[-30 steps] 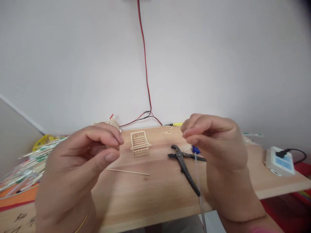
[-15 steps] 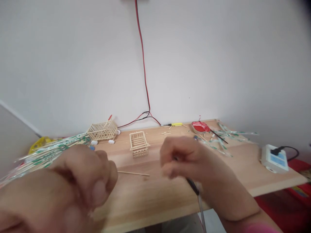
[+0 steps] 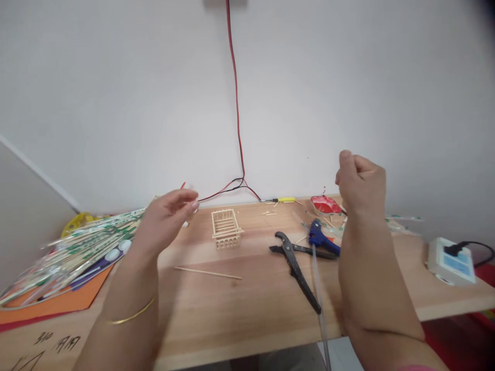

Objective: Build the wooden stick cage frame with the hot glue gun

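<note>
One wooden table [image 3: 240,304], white wall [image 3: 116,93] behind.

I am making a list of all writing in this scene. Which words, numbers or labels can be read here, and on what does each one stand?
Black handwriting on the wooden table, near left corner: maybe "340" and "19197", not certain.
Green print on the stick wrappers: too small to read.
Blue label on the white power box: too blurred to read.
</note>
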{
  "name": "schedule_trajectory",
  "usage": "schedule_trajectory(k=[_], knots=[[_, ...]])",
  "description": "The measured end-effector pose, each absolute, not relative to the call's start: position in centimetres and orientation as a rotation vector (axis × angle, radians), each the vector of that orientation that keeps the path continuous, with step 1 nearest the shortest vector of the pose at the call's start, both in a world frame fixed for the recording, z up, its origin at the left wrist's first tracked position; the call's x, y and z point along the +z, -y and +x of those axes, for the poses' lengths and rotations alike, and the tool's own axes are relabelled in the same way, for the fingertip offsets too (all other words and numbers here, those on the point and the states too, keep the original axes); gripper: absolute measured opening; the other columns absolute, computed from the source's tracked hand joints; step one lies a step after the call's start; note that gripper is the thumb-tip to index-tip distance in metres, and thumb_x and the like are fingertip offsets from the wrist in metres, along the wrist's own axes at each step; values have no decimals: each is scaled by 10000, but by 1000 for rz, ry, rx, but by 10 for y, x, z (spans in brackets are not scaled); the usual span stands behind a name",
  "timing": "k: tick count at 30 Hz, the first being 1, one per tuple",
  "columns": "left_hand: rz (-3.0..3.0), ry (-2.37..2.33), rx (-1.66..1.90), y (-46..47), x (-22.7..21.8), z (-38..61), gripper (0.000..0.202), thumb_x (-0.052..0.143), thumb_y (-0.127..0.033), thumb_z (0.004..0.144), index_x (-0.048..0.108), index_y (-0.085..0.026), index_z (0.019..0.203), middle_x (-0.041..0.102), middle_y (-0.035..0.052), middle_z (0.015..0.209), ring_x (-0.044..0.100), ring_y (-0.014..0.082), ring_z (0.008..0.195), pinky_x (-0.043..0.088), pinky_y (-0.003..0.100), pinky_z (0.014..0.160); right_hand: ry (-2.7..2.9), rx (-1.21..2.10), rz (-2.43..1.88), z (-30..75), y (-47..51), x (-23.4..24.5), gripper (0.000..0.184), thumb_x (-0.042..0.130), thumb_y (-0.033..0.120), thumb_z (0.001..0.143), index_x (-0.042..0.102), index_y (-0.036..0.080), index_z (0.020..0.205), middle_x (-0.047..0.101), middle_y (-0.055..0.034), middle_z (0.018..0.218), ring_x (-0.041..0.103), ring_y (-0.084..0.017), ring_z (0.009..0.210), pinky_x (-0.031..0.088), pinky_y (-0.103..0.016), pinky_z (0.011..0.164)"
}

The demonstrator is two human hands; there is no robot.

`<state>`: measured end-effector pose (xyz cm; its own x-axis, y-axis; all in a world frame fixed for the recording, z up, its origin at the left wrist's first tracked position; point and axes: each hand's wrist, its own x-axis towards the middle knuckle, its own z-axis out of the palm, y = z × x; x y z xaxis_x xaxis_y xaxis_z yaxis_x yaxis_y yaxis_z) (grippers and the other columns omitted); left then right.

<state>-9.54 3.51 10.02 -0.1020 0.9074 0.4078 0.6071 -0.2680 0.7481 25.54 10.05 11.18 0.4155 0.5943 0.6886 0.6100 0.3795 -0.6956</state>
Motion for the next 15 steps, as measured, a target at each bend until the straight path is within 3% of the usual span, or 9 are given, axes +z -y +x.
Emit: schedule_trajectory(k=[6, 9, 11, 13, 15], knots=[[1524, -1611, 1335, -81, 10, -104, 268, 663, -384, 654, 686, -181, 827, 690, 55, 855, 606, 222, 829, 452, 378, 862, 1664, 34, -1533, 255, -123, 96, 318, 410, 361, 894, 493, 193, 637, 546, -1, 585, 476, -132, 540, 351, -260, 567], [1443, -1583, 1374, -87, -9, -107, 275, 680, -373, 633, 687, -181, 831, 684, 56, 858, 597, 241, 866, 429, 403, 898, 1916, 18, -1575, 249, -137, 82, 149, 448, 273, 860, 557, 178, 824, 615, -51, 740, 530, -165, 637, 370, -274, 602], [1431, -1575, 1399, -89, -13, -110, 284, 681, -363, 643, 681, -185, 864, 683, 65, 916, 589, 251, 932, 407, 411, 935, 2041, -45, -1548, 245, -143, 77, 150, 511, 221, 803, 599, 171, 914, 628, -93, 907, 556, -188, 750, 390, -286, 655], [1427, -1559, 1420, -92, -16, -111, 306, 683, -350, 655, 671, -191, 916, 669, 78, 1013, 571, 254, 1015, 380, 406, 975, 2039, -118, -1557, 240, -143, 77, 140, 551, 242, 784, 647, 182, 866, 628, -97, 937, 559, -200, 793, 391, -293, 678], [1416, -1522, 1422, -95, -20, -110, 355, 684, -354, 671, 652, -192, 984, 644, 92, 1097, 554, 254, 1073, 367, 405, 994, 1905, -166, -1626, 233, -141, 80, 223, 553, 369, 806, 653, 189, 722, 633, -70, 766, 545, -188, 686, 366, -288, 615]])
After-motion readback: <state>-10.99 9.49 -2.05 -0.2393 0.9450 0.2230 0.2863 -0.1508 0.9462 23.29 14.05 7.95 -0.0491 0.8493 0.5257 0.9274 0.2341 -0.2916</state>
